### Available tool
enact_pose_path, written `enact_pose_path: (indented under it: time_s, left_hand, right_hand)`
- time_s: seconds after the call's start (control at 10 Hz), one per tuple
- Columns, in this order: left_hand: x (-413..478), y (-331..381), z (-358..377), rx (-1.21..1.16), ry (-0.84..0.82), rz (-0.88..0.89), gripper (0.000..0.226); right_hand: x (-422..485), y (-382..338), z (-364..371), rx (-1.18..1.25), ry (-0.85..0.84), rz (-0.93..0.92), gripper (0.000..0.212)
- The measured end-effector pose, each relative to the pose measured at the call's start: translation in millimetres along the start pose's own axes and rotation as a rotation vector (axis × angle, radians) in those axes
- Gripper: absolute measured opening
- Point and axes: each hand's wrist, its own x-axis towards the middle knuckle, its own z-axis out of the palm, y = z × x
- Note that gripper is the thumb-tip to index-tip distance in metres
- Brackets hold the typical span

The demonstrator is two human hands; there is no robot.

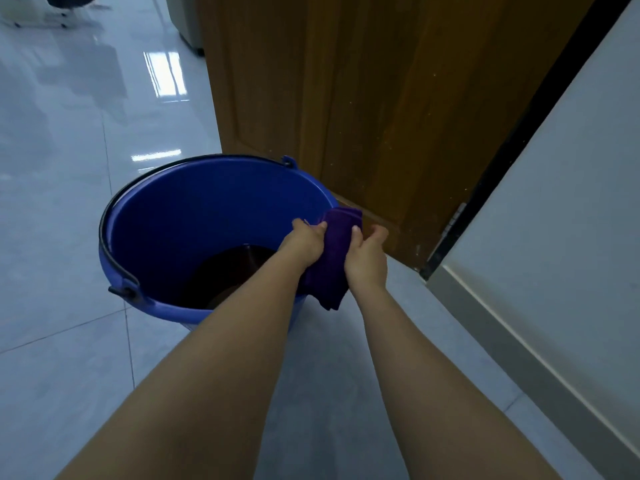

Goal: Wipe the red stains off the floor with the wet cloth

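Two hands [304,245], one cloth [334,258], one bucket [207,209].

Home interior: glossy tile floor [69,168], wooden door [381,116] (hinged), white wall [571,185].

- Both arms are bare and extend forward and downward from the lower edge of the view, converging toward the hands.
- The left hand [304,245] is closed in a fist, knuckles up, thumb pointing forward.
- The right hand [367,258] is closed just beside the left, thumb raised and index finger curled forward.
- Both hands grip the same cloth [334,258], which is bunched between them.
- The wrists are straight and nearly level with each other.
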Motion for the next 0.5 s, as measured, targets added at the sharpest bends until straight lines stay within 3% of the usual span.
enact_pose_path:
  time_s: [0.1, 0.2, 0.3, 0.4, 0.5]
  left_hand:
    - [-6.3, -3.4, -8.5, 0.041, 0.092, 0.141, 0.061]
    - [-9.2, -3.9, -8.5, 0.176, -0.013, 0.289, 0.052]
    - [-9.2, -2.4, -4.6, 0.348, -0.134, 0.26, 0.052]
    - [-10.6, -2.0, -5.3, 0.535, -0.022, 0.289, 0.054]
    - [-9.4, 5.8, -7.1, 0.645, 0.135, 0.355, 0.058]
  right_hand:
    - [1.1, 5.1, -6.6, -0.159, 0.042, -0.216, 0.05]
    - [0.3, 11.8, -7.0, -0.278, -0.024, -0.348, 0.051]
    - [0.4, 15.6, -3.9, -0.303, -0.182, -0.264, 0.057]
    - [0.9, 17.6, -9.6, -0.369, -0.214, -0.283, 0.058]
    - [7.9, 18.7, -31.7, -0.437, -0.122, -0.317, 0.059]
